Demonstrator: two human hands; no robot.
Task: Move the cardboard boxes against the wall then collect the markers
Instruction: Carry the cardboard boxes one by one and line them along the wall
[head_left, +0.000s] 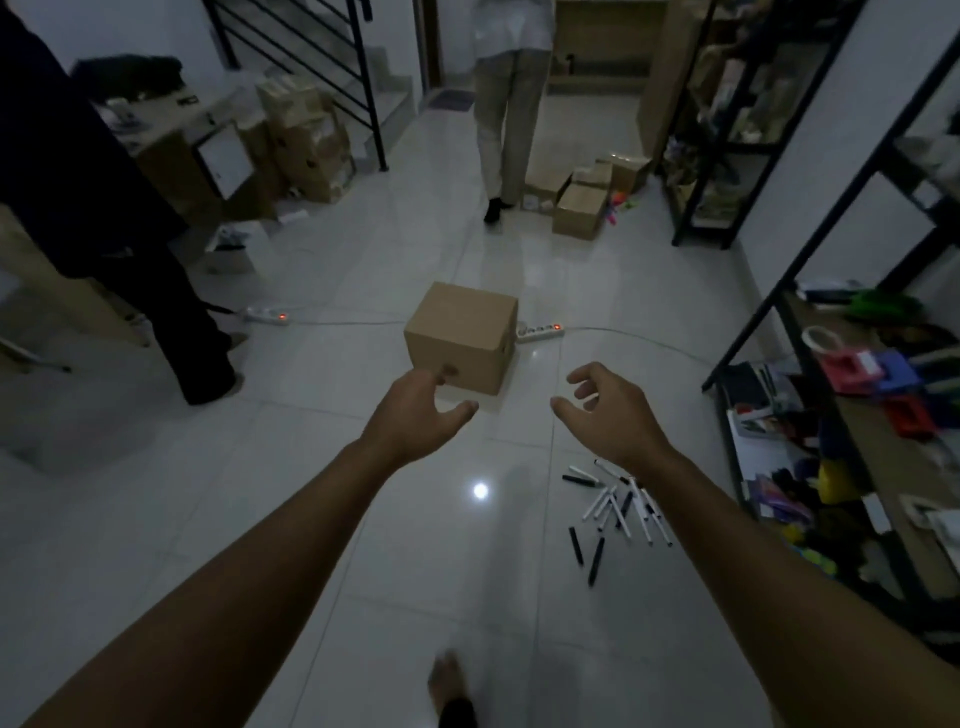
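A closed brown cardboard box stands on the white tiled floor in the middle of the room. My left hand is stretched out just in front of its near face, fingers spread, holding nothing. My right hand is open too, to the right of the box and apart from it. Several black and white markers lie scattered on the floor under my right forearm. More cardboard boxes sit on the floor farther back at the right.
Two power strips with cables cross the floor behind the box. One person stands at the back, another at the left. Black shelving full of items lines the right side. Stacked boxes sit by the stair railing.
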